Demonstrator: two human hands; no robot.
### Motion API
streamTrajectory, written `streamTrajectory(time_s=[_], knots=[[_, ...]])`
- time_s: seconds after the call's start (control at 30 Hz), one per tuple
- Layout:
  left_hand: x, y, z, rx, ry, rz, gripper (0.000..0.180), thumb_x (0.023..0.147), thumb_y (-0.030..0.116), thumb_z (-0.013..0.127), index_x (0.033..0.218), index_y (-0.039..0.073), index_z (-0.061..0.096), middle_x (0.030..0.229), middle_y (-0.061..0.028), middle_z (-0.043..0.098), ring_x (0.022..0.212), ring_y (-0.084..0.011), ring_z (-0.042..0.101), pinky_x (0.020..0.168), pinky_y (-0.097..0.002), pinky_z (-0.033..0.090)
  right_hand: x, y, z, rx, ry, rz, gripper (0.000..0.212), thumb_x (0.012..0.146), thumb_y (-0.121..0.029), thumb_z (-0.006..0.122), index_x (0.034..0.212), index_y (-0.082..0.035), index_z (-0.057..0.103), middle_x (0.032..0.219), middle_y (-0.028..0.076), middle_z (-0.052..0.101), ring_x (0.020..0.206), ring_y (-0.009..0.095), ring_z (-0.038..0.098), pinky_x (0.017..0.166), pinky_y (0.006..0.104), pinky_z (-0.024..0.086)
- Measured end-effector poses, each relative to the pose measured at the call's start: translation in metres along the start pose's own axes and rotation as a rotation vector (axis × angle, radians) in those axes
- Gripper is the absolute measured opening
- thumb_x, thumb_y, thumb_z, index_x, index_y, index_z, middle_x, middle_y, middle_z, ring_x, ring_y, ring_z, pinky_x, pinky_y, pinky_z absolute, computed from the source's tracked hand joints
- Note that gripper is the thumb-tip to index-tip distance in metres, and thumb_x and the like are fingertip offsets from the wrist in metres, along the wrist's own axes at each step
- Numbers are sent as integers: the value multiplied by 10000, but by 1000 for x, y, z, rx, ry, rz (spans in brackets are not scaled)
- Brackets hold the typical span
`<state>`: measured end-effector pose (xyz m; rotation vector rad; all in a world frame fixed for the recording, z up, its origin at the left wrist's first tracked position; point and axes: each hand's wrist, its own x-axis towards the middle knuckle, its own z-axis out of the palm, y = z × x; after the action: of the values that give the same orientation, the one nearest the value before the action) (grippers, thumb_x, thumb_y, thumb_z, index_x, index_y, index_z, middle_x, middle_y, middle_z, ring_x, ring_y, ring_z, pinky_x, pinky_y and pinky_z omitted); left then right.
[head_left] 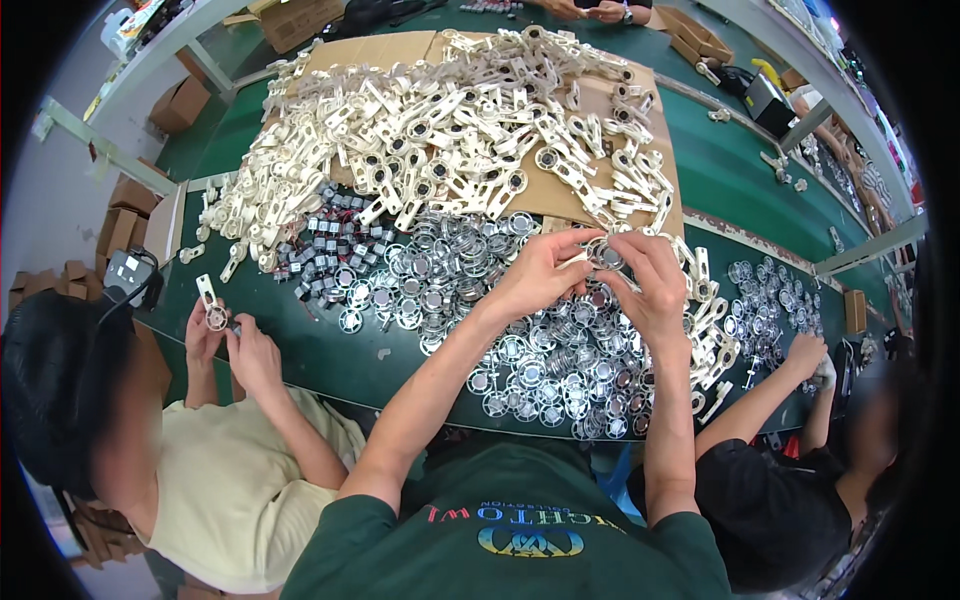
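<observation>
My left hand point(540, 268) and my right hand point(652, 285) meet above the pile of metal parts, fingers bent and pinching. Between them is a round silver part point(606, 254) with a ring-shaped rim, held from both sides. A bit of cream plastic seems to show by the left fingertips, but its shape is partly hidden. Below my hands lies a heap of similar silver round parts point(545, 365). Beyond them spreads a large heap of cream plastic housings point(440, 130), each a long arm with a round end, partly on cardboard point(640, 180).
Small dark motor-like blocks point(325, 240) lie left of the silver heap. A co-worker on the left holds a cream housing point(208, 295). Another co-worker's hand point(805, 355) reaches toward more silver parts point(770, 295) at right. A cardboard tray point(690, 40) sits at the far side.
</observation>
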<state>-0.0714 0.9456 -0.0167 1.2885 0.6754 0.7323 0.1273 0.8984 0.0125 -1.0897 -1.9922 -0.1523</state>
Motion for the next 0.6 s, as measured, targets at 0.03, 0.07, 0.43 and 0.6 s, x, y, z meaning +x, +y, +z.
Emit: streamTrajectory(time_s=[0.03,0.07,0.43,0.6], knots=[[0,0,-1,0,2,1,497,1024,24,606,1515,28,529,941,-14,720,723,-46,620,594,-210,507,1,0,0,1,-1,-2,495,690,-75,900,1152,-23,733,1091,116,717,965,316,685,807,401,568],[-1,-1,-2,-10,-10,4,497,1022,24,601,1514,21,527,927,-12,720,718,-45,620,587,-209,501,1,-1,0,1,-11,-2,487,694,-81,894,1150,-23,734,1094,110,718,961,313,684,803,401,568],[1,0,-1,-45,-34,-21,511,1028,30,597,1533,24,514,763,4,653,639,-43,552,570,-208,441,10,-2,-3,11,-97,-14,432,714,-77,863,1124,-18,739,1110,93,731,952,301,686,783,399,572],[1,-3,-1,-80,-46,-28,511,1027,27,601,1531,22,518,757,9,642,633,-41,543,565,-209,428,12,2,-5,58,-145,-15,419,710,-62,858,1112,-14,749,1082,90,742,948,295,689,786,395,578]])
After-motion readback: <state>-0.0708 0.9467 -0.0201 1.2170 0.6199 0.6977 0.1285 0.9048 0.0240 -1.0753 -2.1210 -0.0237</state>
